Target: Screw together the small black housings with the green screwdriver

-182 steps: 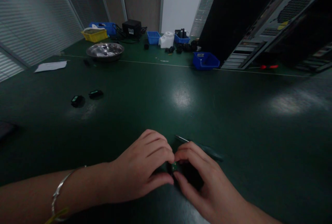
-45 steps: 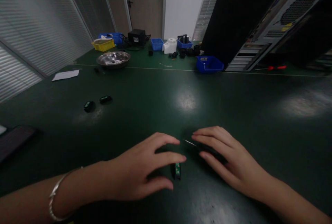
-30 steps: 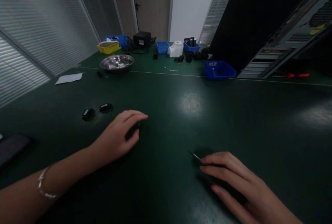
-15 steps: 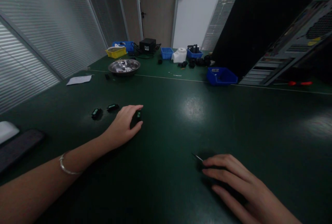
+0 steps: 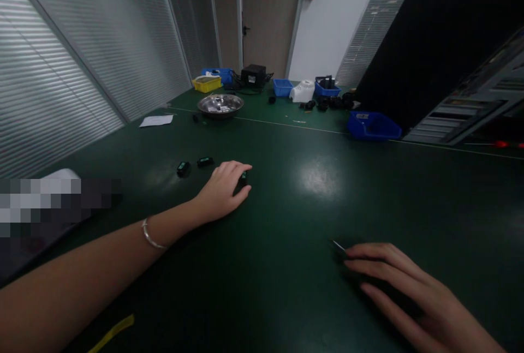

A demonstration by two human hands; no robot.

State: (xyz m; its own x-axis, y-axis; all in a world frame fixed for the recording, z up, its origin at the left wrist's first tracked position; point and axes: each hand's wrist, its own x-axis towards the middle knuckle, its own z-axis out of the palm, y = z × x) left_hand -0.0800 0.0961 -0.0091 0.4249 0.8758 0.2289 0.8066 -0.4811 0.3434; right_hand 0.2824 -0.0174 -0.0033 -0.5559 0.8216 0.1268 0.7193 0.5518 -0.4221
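My left hand [image 5: 225,189] rests on the dark green table [image 5: 278,222], thumb and fingers curved around a small black part with a green face [image 5: 244,176]. Two similar black parts, one [image 5: 183,168] and another [image 5: 205,161], lie to its left. At the lower right, my right hand [image 5: 405,282] is low over the table with its fingers extended and spread from the thumb. A thin metal tool tip [image 5: 339,246] sticks out at its fingertips; the rest of the tool is hidden beneath the hand.
A steel bowl [image 5: 220,104] and white paper [image 5: 156,120] lie at the back left. Blue bins, one [image 5: 373,126] at the right, a yellow basket [image 5: 207,84] and a black box [image 5: 253,75] stand farther back. A yellow strip [image 5: 112,333] lies near the front.
The view has shifted, so the table and both hands appear farther right or changed in place. The yellow strip has come into view at the bottom. Both hands keep much the same pose.
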